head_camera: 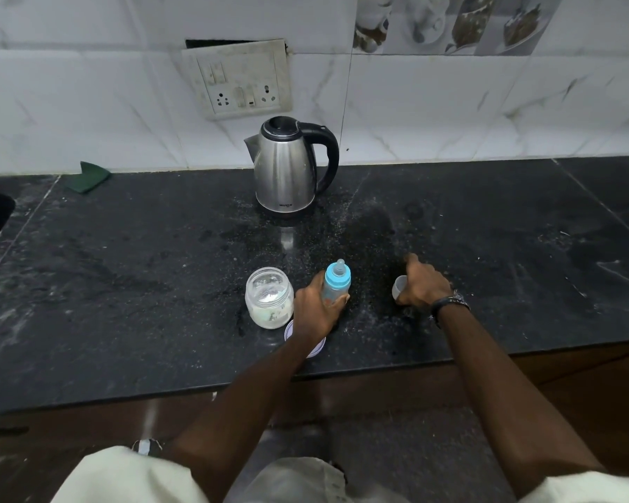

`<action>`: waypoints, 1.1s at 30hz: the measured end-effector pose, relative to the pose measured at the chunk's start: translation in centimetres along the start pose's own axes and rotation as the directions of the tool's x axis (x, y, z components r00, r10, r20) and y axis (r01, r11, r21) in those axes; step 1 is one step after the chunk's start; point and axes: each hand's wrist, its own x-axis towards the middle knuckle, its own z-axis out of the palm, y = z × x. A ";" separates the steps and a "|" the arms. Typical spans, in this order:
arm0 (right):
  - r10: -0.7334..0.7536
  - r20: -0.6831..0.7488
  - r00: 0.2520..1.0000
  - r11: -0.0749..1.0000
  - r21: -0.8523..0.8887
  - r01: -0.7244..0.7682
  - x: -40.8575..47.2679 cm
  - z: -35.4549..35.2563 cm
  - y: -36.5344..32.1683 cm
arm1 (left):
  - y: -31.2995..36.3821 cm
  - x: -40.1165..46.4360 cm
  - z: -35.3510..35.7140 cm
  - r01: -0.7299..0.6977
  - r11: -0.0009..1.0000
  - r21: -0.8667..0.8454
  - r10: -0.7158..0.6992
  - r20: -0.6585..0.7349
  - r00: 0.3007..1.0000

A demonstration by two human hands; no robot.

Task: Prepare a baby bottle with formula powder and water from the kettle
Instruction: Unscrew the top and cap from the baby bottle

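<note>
Both hands down on speckled black counter; left hand gripped blue baby bottle, teat on; right hand curled round small translucent cap; open glass powder jar just beside; steel kettle behind.

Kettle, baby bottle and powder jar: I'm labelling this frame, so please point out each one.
kettle point(285, 168), head view, on its steel body.
baby bottle point(336, 279), head view, on its blue collar.
powder jar point(269, 299), head view, on its clear side wall.

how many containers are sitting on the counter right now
4: steel electric kettle at the back, open glass powder jar front left, blue baby bottle in the left hand, small translucent cup under the right hand.
</note>
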 end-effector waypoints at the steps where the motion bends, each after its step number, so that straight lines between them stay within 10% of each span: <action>1: 0.007 0.014 1.000 1.000 -0.017 -0.007 0.0 -0.2 -0.1 | 0.0 0.0 0.0 0.000 1.000 -0.003 0.000 0.004 1.000; 13: -0.390 -0.070 0.918 0.914 0.090 0.396 -0.6 -1.0 -7.2 | -0.3 0.1 0.1 -0.024 0.999 0.022 0.025 -0.023 0.999; 21: -0.356 -0.264 0.897 0.932 -0.177 0.318 -1.8 2.2 -9.0 | -0.3 0.1 0.5 -0.011 0.998 0.070 0.017 -0.086 0.996; 33: -0.427 -0.200 0.882 0.903 -0.039 0.428 -0.4 1.7 -8.7 | -0.8 0.3 0.7 0.020 0.999 0.040 -0.016 -0.097 0.995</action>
